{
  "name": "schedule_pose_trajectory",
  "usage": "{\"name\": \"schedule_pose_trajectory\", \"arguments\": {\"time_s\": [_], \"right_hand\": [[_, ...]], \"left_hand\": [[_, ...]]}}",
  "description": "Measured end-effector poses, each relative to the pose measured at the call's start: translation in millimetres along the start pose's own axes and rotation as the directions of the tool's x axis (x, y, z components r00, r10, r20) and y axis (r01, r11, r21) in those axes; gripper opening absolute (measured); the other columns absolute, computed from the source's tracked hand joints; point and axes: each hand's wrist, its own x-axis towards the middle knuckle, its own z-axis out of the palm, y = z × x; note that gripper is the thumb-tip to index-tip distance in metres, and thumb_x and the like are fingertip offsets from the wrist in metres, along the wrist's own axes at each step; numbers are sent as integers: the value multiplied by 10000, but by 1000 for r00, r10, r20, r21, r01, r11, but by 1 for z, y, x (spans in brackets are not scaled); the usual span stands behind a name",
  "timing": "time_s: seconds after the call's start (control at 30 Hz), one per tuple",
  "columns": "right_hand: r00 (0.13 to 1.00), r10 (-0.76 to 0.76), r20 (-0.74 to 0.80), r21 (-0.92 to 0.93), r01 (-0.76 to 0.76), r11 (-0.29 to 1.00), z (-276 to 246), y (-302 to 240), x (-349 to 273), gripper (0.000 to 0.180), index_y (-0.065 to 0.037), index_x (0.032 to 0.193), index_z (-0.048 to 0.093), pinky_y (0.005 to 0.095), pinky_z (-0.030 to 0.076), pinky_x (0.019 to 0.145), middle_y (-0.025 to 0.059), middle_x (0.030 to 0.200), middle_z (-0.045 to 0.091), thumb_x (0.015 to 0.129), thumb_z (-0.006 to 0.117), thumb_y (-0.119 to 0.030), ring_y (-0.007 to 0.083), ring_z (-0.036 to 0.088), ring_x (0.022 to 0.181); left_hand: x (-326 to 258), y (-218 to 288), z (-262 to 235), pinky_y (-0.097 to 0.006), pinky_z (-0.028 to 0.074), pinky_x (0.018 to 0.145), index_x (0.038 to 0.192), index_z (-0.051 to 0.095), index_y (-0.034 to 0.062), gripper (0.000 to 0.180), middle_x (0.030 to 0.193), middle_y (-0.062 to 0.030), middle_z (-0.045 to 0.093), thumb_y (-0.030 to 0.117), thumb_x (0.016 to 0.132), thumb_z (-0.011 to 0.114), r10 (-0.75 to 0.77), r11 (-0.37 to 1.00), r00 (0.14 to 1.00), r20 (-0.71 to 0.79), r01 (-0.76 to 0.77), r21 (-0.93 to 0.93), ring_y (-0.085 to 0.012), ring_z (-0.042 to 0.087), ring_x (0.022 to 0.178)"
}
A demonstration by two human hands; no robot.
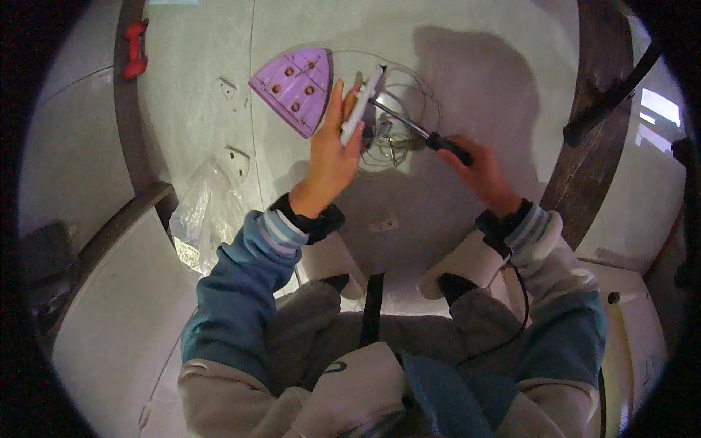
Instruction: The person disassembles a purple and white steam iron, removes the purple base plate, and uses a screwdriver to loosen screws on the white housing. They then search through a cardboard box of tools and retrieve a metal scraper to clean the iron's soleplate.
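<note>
The left hand (331, 162) grips a pale flat part (359, 109) slanting lengthwise away and rightward, its right side facing the tip of a screwdriver (421, 131) clasped in the right hand (485, 172).

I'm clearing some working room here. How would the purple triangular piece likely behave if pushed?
The purple triangular piece looks stiff: its edges hold a firm outline. Broad and low on the pale floor, it would probably slide rather than roll. The looped cable running toward its top right corner might drag along, if attached.
</note>
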Motion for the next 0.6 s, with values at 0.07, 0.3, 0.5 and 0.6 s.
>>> {"name": "schedule_pose_trajectory", "arguments": {"time_s": [0.07,0.3,0.5,0.6], "right_hand": [[996,81,25,-33,-80,996,0,12,-2,270,-17,1022,616,265,421,614,66,740,563,869,622,-239,108,484,667],[997,71,-7,191,-68,979,13,35,-5,273,-3,1007,622,268,379,597,6,748,529,878,615,-244,85,437,684],[995,94,38,253,-100,962,14,43,-4,255,-3,970,609,243,349,577,-17,756,508,880,614,-241,70,418,677],[990,132,58,311,-144,940,15,44,-5,254,-1,971,602,236,357,580,-26,754,503,882,613,-239,67,419,673]], "left_hand": [[-5,5,6,-313,407,927,1435,119,65,730,1331,-145,469,-41,833,518,-47,999,999,5,47,-27,-323,471,1204],[-10,13,18,-326,402,942,1434,58,39,781,1371,-173,411,-99,795,487,-34,999,999,37,35,-35,-342,464,1203],[-10,15,19,-323,383,970,1436,75,33,785,1389,-205,372,-135,774,460,-30,994,999,32,33,-109,-329,412,1257],[-10,15,17,-338,379,979,1432,93,24,777,1374,-221,381,-130,768,464,5,998,1000,22,-4,-66,-334,422,1246]]}}
